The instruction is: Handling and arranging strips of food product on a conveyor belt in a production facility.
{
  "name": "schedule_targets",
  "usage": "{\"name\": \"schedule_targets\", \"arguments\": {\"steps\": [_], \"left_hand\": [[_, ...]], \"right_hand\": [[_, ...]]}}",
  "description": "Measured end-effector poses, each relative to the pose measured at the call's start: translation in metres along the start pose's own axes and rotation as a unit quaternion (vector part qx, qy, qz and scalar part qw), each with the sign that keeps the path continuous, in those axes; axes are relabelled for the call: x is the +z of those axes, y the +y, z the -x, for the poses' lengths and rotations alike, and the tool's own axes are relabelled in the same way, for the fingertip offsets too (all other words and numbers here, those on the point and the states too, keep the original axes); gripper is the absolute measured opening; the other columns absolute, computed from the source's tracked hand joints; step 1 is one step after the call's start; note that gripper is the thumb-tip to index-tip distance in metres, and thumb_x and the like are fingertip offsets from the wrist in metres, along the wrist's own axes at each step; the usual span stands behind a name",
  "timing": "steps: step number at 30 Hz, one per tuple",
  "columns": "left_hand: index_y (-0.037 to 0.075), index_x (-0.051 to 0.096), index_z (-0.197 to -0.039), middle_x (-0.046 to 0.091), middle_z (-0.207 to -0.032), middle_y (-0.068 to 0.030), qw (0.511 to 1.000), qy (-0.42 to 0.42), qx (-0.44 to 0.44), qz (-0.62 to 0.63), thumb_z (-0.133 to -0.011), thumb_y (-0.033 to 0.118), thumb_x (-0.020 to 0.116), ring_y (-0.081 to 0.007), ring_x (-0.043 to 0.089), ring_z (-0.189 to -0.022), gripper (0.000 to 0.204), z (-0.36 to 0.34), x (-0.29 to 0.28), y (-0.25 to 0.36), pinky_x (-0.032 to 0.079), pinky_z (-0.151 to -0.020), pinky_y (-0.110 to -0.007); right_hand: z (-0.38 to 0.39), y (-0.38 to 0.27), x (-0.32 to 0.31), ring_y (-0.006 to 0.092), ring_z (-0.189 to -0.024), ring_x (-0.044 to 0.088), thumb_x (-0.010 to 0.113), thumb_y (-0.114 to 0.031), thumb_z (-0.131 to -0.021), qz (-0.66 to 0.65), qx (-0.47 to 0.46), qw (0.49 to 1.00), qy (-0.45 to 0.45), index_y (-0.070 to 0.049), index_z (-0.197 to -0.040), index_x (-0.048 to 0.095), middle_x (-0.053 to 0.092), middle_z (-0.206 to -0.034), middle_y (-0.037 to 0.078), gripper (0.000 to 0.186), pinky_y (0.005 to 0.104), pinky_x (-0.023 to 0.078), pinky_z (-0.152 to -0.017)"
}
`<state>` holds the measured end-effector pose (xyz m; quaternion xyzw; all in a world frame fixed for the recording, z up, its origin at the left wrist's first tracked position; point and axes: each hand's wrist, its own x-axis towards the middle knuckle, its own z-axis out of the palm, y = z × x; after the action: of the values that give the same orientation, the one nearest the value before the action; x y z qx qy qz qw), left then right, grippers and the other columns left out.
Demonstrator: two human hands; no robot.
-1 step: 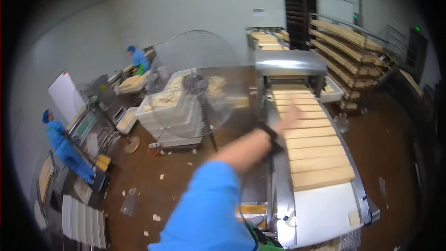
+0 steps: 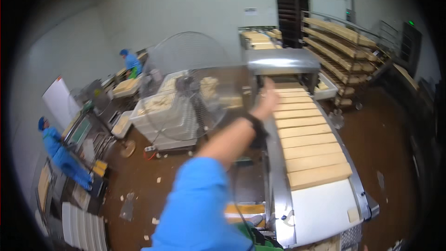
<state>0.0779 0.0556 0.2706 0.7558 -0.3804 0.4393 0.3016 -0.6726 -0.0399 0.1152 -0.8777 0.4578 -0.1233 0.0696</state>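
Note:
My left hand (image 2: 268, 101), a dark band at its wrist, reaches out over the left edge of a conveyor (image 2: 325, 214) towards its far end. The hand is slightly blurred; its fingers look stretched upward and nothing shows in them. Beside it, a row of long pale yellow slabs (image 2: 310, 138) lies crosswise on the belt, packed edge to edge. A metal hood (image 2: 282, 60) spans the conveyor just beyond the hand. On the belt's bare white near end lies a small pale piece (image 2: 353, 214). My right hand is out of view.
A large wire-guarded fan (image 2: 189, 83) stands left of the conveyor, before stacked white tubs (image 2: 160, 123). A rack (image 2: 344, 56) of slabs is at the back right. Two people in blue, one nearer (image 2: 60, 151) and one farther (image 2: 132, 62), stand at left. Scraps litter the brown floor.
My left hand has moved left and farther away, from above the slabs to the conveyor's left edge near the hood. The view has turned slightly right. The slabs keep their order.

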Motion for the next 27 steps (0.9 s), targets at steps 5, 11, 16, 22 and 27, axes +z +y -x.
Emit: {"name": "schedule_targets", "arguments": {"steps": [5, 11, 16, 22, 27], "left_hand": [[0.001, 0.041, -0.129, 0.064, -0.092, -0.0186, 0.938, -0.244, -0.214, 0.124, -0.074, 0.008, 0.056, -0.0284, 0.062, -0.087, 0.057, -0.076, 0.0, -0.067, 0.05, -0.074, -0.038], [0.004, 0.05, -0.121, 0.056, -0.09, -0.0113, 0.833, -0.469, -0.031, 0.291, -0.075, 0.015, 0.07, -0.0214, 0.057, -0.073, 0.052, 0.16, 0.034, 0.043, 0.048, -0.066, -0.032], [0.006, 0.029, -0.137, 0.048, -0.11, -0.0253, 0.782, -0.577, -0.019, 0.234, -0.072, 0.031, 0.073, -0.0377, 0.056, -0.093, 0.083, 0.287, -0.006, 0.152, 0.048, -0.076, -0.044], [0.001, 0.024, -0.137, 0.046, -0.114, -0.0258, 0.739, -0.612, -0.105, 0.26, -0.07, 0.02, 0.076, -0.0397, 0.051, -0.104, 0.087, 0.297, 0.009, 0.164, 0.047, -0.084, -0.041], [-0.005, 0.028, -0.135, 0.046, -0.122, -0.0269, 0.737, -0.609, -0.091, 0.28, -0.066, 0.011, 0.075, -0.0375, 0.05, -0.11, 0.084, 0.281, 0.023, 0.167, 0.044, -0.09, -0.037]], "right_hand": [[-0.034, 0.062, 0.063, 0.0341, -0.122, 0.04, 0.07, -0.011, -0.068, -0.138, 0.129, 0.982, 0.008, 0.0, -0.126, 0.045, 0.046, -0.129, 0.019, 0.065, 0.039, 0.032, -0.104], [-0.157, -0.026, 0.091, 0.0317, -0.132, 0.03, 0.068, -0.025, -0.075, -0.121, 0.115, 0.985, -0.054, 0.0, -0.134, 0.036, 0.032, -0.141, 0.02, 0.072, 0.0349, 0.025, -0.109], [-0.207, -0.067, 0.13, 0.0333, -0.13, 0.032, 0.069, -0.026, -0.074, -0.148, 0.052, 0.987, -0.034, 0.002, -0.135, 0.034, 0.034, -0.139, 0.021, 0.075, 0.0355, 0.026, -0.108], [-0.296, -0.108, 0.184, 0.0343, -0.123, 0.038, 0.066, -0.02, -0.073, -0.144, 0.069, 0.987, -0.024, 0.004, -0.129, 0.039, 0.044, -0.13, 0.021, 0.066, 0.0347, 0.032, -0.104], [-0.336, -0.117, 0.208, 0.0337, -0.122, 0.039, 0.063, -0.015, -0.068, -0.147, 0.112, 0.983, -0.004, 0.0, -0.126, 0.043, 0.046, -0.128, 0.019, 0.063, 0.0402, 0.033, -0.102]]}}
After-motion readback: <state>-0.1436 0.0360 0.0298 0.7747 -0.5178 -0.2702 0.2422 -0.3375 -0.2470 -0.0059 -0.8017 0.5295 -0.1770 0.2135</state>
